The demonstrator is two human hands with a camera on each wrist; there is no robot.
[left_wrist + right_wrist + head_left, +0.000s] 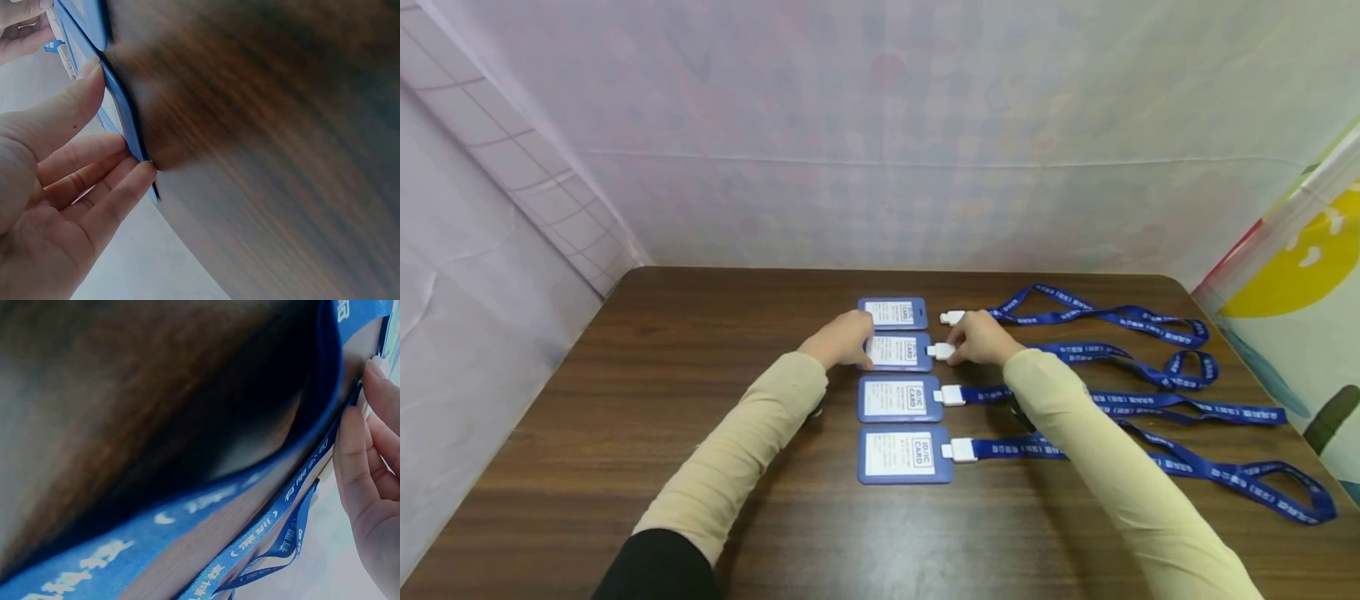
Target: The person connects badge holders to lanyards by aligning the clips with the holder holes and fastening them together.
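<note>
Blue ID card holders with white printed cards lie in a column. My left hand (844, 337) grips the second card holder from the back (897, 352) by its left end. In the left wrist view, the thumb (81, 103) lies on one edge and the fingers on the other. My right hand (985, 337) pinches the white buckle (941, 351) of the second blue lanyard (1105, 357), which meets that holder's right end. Whether it is latched cannot be told. At the back, a card holder (892, 312) lies apart from its white buckle (952, 317).
Nearer me, a third card holder (899, 398) and a front card holder (904, 455) meet their lanyards' buckles. The lanyard straps run right, partly under my right arm. Pale cloth (887, 167) hangs behind the brown wooden table (715, 308).
</note>
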